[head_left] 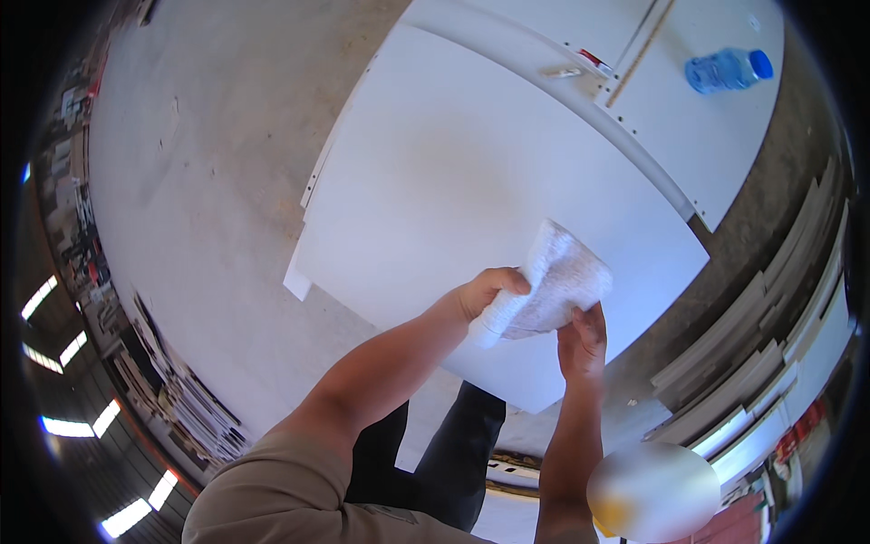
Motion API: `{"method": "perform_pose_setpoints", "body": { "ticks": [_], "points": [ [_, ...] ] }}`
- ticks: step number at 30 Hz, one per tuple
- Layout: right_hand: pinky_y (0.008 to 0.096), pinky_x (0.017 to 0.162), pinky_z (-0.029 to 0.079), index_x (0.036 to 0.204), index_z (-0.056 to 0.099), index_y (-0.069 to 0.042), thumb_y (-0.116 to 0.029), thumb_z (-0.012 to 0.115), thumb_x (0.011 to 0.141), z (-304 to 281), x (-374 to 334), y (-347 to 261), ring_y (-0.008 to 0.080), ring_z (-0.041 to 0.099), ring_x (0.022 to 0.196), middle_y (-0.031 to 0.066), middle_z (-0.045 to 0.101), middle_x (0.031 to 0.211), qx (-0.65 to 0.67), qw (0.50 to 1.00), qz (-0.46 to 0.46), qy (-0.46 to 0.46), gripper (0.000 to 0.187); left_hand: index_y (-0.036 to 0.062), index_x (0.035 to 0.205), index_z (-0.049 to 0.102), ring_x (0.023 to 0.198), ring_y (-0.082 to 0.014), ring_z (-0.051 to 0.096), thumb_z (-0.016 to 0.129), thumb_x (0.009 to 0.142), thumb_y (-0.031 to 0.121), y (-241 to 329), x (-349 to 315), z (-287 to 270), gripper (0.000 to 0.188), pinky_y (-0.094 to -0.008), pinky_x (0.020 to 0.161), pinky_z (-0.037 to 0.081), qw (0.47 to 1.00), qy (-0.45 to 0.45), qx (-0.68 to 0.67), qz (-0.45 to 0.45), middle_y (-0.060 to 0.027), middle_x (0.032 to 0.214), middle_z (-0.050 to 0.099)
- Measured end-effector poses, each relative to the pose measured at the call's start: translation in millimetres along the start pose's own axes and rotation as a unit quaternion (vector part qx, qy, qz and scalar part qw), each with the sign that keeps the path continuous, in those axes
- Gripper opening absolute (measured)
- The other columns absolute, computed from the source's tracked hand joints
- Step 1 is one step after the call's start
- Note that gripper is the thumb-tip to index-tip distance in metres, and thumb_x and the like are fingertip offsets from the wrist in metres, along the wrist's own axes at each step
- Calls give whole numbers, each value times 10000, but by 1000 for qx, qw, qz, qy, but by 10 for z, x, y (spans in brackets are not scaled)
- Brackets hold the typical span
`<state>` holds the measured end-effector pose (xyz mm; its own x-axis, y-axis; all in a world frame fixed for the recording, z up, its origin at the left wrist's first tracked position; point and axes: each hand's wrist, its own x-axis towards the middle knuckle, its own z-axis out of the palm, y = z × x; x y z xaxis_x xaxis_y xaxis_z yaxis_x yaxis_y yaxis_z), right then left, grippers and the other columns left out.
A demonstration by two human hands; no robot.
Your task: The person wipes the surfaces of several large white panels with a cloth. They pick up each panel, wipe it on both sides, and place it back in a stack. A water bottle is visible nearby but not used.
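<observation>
A white fluffy cloth (pixel 566 283), smudged grey on its upper face, is held between my two hands above a large white panel (pixel 426 172). My left hand (pixel 492 288) grips its left edge, thumb on top and fingers hidden underneath. At the cloth's lower right edge, my right hand (pixel 584 340) pinches it between thumb and fingers. The cloth looks folded along its left side. Beneath it, the panel's surface is plain and smooth, with a faint shadow toward the middle.
Beyond the panel lie more white boards (pixel 662 118) with drilled holes. On them are a blue-capped plastic bottle (pixel 725 71) and a small red-and-white item (pixel 594 62). Long board strips (pixel 752 308) are stacked at the right, and more stacked strips (pixel 186 390) lie at the lower left.
</observation>
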<state>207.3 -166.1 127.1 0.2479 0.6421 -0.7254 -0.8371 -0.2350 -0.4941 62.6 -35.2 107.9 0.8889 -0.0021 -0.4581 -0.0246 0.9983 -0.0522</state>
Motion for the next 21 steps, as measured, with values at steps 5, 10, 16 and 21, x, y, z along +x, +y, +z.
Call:
{"method": "perform_pose_setpoints", "body": {
  "ticks": [5,10,16,21],
  "points": [
    [363,1074,357,1323,510,59,-40,667,885,-104,122,118,219,541,1204,121,606,1255,-109,991,40,61,476,12,1433,423,1220,-320,519,739,611,359,85,5,-108,947,-405,1077,388,998,-21,63,-13,-184,1329,532],
    [329,1040,375,1273,566,66,-88,638,936,-112,174,122,176,555,1156,117,630,1227,-183,980,5,81,377,-34,1362,474,1085,-287,586,718,609,316,4,50,-134,866,-351,963,480,994,22,68,81,-183,1209,588],
    [256,902,452,1228,619,53,-90,632,963,109,54,62,105,603,973,62,694,1074,-295,947,-74,100,302,-45,1326,493,1061,-252,618,754,714,324,144,-66,-303,761,-363,978,490,989,70,28,130,-162,1177,619],
    [264,897,443,1190,621,65,-131,629,968,207,105,-34,107,579,978,74,676,1067,-313,944,-46,94,296,-14,1321,521,1081,-191,618,761,827,240,299,-35,-382,605,-351,950,495,961,174,169,134,-118,1197,632]
  ]
}}
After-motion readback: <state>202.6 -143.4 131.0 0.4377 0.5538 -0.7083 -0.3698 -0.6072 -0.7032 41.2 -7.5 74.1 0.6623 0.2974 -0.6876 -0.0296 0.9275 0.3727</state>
